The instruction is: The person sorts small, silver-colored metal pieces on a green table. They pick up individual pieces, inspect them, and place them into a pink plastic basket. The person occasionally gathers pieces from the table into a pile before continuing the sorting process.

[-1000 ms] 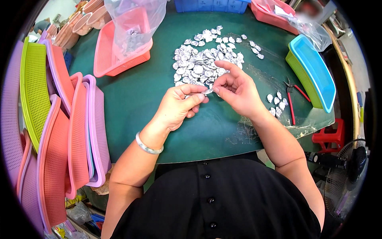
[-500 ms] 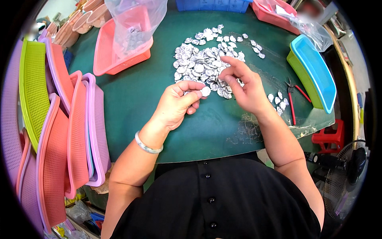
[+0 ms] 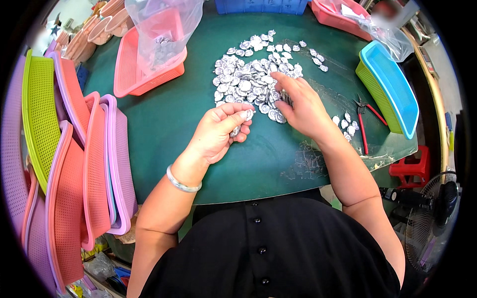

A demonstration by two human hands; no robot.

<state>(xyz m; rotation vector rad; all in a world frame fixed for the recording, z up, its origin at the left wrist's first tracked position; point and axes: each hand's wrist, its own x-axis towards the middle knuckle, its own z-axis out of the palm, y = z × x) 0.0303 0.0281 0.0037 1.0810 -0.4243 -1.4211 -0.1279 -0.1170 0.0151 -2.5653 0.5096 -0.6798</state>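
A loose pile of small silvery metal pieces, rounded and rose-like with a little tip, lies mid-table [image 3: 243, 79]. My left hand [image 3: 218, 130] is closed at the pile's near edge. Its thumb and forefinger pinch one silvery metal piece [image 3: 249, 114], and another shows among the curled lower fingers. My right hand [image 3: 304, 105] reaches over the pile's right side, thumb and forefinger apart, with pieces between and under them. Its other fingertips are partly hidden. To the right of that hand, several similar pieces [image 3: 346, 124] form a small separate group.
Red-handled pliers [image 3: 363, 129] lie right of the small group. A blue-and-green basket [image 3: 392, 87] stands at the right edge. A pink basket [image 3: 129, 74] with a clear bag sits back left. Stacked colored baskets [image 3: 94, 174] line the left; a fan [image 3: 427, 223] stands low right.
My right hand has lowered onto the pile and its fingers have spread. The piece in my left pinch has turned, and another piece now shows in the lower fingers.
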